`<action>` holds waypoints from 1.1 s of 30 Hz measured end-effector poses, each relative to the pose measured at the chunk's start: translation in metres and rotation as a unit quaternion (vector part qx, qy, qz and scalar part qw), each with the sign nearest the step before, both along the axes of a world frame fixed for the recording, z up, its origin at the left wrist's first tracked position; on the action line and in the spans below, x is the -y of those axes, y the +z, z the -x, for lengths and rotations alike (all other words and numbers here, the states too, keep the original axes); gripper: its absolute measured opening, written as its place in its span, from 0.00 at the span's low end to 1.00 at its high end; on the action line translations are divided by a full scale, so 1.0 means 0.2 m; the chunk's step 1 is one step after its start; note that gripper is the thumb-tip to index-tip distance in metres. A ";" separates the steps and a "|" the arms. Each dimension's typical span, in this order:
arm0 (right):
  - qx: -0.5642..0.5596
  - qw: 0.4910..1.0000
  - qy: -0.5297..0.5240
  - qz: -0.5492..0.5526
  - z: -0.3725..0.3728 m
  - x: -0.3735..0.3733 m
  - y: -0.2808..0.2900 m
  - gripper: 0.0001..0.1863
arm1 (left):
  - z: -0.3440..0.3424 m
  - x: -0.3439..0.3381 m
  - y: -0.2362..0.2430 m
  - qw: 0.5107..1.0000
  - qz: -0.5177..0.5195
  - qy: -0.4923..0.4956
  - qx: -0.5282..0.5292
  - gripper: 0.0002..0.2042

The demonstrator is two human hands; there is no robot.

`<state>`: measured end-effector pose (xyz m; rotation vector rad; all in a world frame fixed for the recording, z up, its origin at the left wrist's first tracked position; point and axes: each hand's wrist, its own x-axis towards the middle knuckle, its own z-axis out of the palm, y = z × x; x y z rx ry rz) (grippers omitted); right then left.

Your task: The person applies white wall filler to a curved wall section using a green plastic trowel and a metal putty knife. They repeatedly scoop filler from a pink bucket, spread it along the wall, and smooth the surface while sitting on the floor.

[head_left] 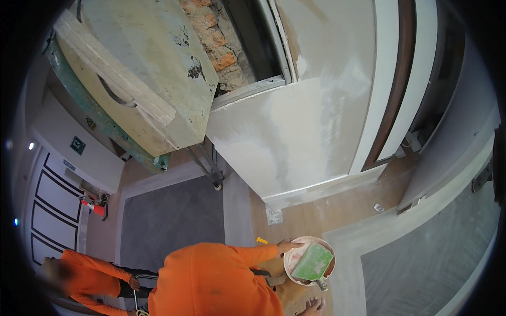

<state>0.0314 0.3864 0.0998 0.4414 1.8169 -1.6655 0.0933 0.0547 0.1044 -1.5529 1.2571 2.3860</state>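
A round white bucket (287, 263) with pinkish-white smears stands on the floor in front of my orange-sleeved body. At its far left rim is my left hand (290, 246), its fingers closed over the edge. A flat green plastering tool (313, 262) lies across the bucket's mouth, its short grey handle over the near rim. Some reddish-brown surface shows beside it. Just below the bucket, at the lower edge, my right hand (314, 306) has whitish, slightly bent fingers held apart, with nothing visible in them. It is apart from the bucket and the tool.
A patched, plastered wall (300, 134) rises ahead. At upper left stands a large worn cream box (153, 68) on a wheeled stand. A small yellow piece (262, 240) lies near the bucket. To the left are a co-worker in orange (95, 274) and a traffic cone (94, 207).
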 end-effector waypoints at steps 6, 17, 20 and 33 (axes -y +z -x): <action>0.030 0.999 -0.016 0.011 0.01 -0.17 -0.14 0.26 | 0.08 -0.10 0.00 0.997 -0.073 0.015 -0.032 0.31; 0.041 0.993 -0.103 -0.027 0.29 -0.62 -0.27 0.19 | 0.51 -0.40 -0.02 0.991 -0.133 0.025 -0.010 0.28; 0.076 0.987 -0.143 -0.014 0.44 -0.69 -0.18 0.20 | 0.64 -0.49 -0.02 0.991 -0.131 -0.009 -0.017 0.28; 0.142 0.962 -0.196 0.124 1.06 -0.34 0.00 0.25 | 1.42 -0.61 0.16 0.988 -0.057 -0.132 -0.057 0.24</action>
